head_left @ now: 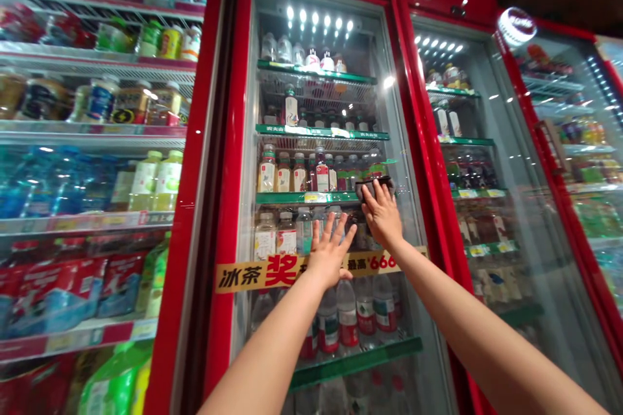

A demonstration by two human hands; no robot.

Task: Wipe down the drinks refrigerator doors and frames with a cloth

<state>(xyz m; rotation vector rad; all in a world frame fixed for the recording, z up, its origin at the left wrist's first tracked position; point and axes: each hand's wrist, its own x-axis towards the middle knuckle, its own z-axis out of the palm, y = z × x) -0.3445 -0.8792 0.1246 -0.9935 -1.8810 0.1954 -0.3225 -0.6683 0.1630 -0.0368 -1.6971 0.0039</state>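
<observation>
My left hand [331, 253] is spread flat with its fingers apart, at or very near the glass door of a red drinks fridge [228, 142]. Just above and to the right, my right hand [382, 214] presses a dark flat object [374, 188] against the glass. The object may be a wallet or a phone case, but I cannot tell which. Behind the glass stand rows of bottled drinks [292, 175] on green-edged shelves. A yellow and red Chinese-lettered sticker [263, 275] crosses the door beneath my left hand.
A second glass-door fridge [457, 142] stands to the right, with a third beyond it at the far right. Open wire shelving [92, 136] on the left is stocked with bottled drinks and red packets. Reflections streak the glass.
</observation>
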